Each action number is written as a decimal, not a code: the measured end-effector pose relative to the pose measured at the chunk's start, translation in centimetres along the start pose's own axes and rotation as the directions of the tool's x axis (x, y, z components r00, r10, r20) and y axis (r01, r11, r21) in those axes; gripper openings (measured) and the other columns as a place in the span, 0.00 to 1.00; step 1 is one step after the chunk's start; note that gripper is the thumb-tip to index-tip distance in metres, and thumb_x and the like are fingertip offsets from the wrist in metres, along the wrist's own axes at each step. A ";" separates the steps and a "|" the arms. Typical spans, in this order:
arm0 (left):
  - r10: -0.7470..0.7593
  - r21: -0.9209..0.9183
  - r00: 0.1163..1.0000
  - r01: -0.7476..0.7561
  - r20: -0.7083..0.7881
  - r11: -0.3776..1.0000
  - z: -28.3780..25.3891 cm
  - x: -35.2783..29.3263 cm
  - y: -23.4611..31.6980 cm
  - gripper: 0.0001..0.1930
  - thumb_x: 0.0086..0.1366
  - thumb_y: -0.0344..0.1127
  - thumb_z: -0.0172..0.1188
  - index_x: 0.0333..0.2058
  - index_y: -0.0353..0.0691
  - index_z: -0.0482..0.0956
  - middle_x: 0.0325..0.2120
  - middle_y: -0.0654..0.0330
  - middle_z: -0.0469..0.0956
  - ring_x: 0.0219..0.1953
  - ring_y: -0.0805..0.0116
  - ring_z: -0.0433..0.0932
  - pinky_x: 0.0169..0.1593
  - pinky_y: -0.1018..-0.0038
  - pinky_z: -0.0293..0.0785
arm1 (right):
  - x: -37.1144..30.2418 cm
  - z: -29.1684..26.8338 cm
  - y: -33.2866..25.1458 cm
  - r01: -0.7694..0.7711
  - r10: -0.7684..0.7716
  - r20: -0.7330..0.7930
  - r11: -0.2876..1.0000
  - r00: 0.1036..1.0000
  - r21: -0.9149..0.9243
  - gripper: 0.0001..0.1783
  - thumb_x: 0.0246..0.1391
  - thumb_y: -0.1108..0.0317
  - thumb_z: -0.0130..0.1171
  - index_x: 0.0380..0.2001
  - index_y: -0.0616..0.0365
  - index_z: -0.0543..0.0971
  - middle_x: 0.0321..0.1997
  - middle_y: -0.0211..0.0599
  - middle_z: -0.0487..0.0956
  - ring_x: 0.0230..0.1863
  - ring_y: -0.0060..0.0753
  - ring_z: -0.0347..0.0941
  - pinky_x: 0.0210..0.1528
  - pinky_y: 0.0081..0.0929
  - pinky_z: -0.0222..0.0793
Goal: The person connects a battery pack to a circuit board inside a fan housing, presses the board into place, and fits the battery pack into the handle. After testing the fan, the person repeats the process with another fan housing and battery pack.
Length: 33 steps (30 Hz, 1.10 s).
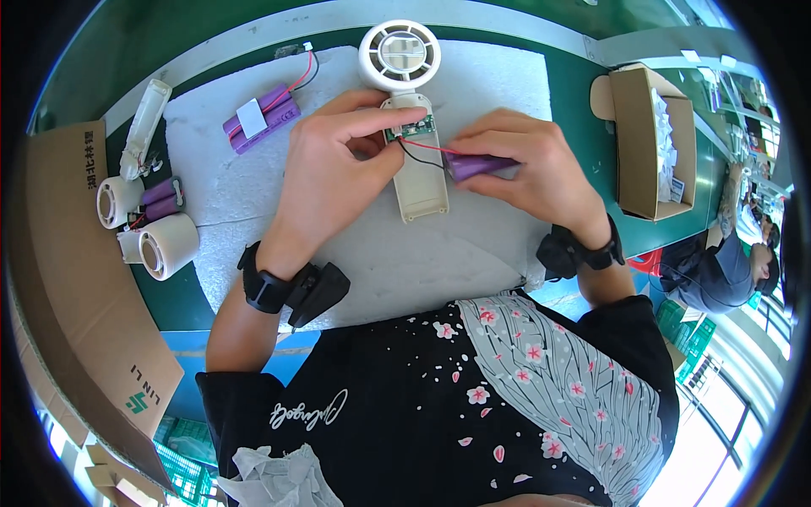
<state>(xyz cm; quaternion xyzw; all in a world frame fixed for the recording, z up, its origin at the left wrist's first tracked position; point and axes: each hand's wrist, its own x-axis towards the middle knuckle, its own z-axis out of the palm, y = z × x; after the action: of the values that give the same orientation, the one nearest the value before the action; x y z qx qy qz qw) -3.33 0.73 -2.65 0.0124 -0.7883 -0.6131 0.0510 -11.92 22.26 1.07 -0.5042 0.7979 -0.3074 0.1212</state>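
Observation:
A cream handheld fan [421,182] lies with its round head away from me and its handle laid bare, a small green circuit board [418,128] showing in it. My left hand [342,152] steadies the fan, index finger stretched over the board and thumb at its lower edge near the wires. In my right hand [528,160] a purple battery pack [475,166] is gripped beside the handle. A red and a black wire run from the pack to the board. Both wrists wear black straps with small black boxes.
A white foam sheet [355,262] covers the green table. On it lies another purple battery pack [262,118] with wires. Several cream fan parts [169,245] sit left, beside a large cardboard box [93,245]. At right stands an open carton [650,144]; beyond it is another person [718,275].

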 end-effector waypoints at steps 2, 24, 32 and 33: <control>0.002 0.002 1.000 -0.002 0.000 1.000 -0.3 0.1 0.0 0.19 0.52 0.21 0.61 0.43 0.46 0.85 0.41 0.56 0.80 0.28 0.74 0.80 0.34 0.80 0.76 | -0.1 -1.3 -0.4 -0.254 0.204 0.224 0.942 0.953 0.221 0.25 0.42 0.76 0.70 0.47 0.62 0.77 0.40 0.41 0.80 0.40 0.34 0.79 0.44 0.28 0.76; 0.159 0.218 0.986 -0.166 0.046 0.962 -0.7 0.1 0.2 0.21 0.49 0.21 0.66 0.44 0.46 0.85 0.40 0.56 0.79 0.26 0.76 0.80 0.30 0.81 0.76 | -0.1 -1.8 0.2 -0.609 0.205 0.579 0.136 0.789 0.781 0.54 0.28 0.76 0.73 0.63 0.63 0.59 0.52 0.47 0.70 0.43 0.45 0.80 0.42 0.32 0.78; 0.251 0.288 0.968 -0.248 0.025 0.925 -0.5 0.1 0.3 0.19 0.48 0.23 0.67 0.42 0.43 0.85 0.38 0.54 0.81 0.24 0.72 0.80 0.30 0.80 0.76 | -0.2 -0.9 0.9 -0.453 0.254 0.377 0.447 0.891 0.771 0.50 0.20 0.66 0.77 0.56 0.62 0.70 0.52 0.36 0.71 0.52 0.36 0.69 0.54 0.31 0.66; 0.264 0.301 0.964 -0.261 0.030 0.917 -0.5 0.2 0.4 0.18 0.49 0.23 0.66 0.41 0.43 0.85 0.39 0.53 0.81 0.24 0.72 0.80 0.30 0.79 0.77 | -0.2 -0.9 0.7 -0.456 0.254 0.379 0.479 0.890 0.750 0.49 0.21 0.66 0.77 0.55 0.62 0.70 0.53 0.36 0.71 0.52 0.35 0.69 0.55 0.31 0.66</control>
<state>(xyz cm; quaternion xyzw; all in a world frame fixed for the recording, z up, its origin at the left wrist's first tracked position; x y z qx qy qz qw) -3.44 0.35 -2.11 -0.0824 -0.8668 -0.4729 0.1347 -12.77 22.99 1.35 -0.2412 0.6292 -0.5540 0.4889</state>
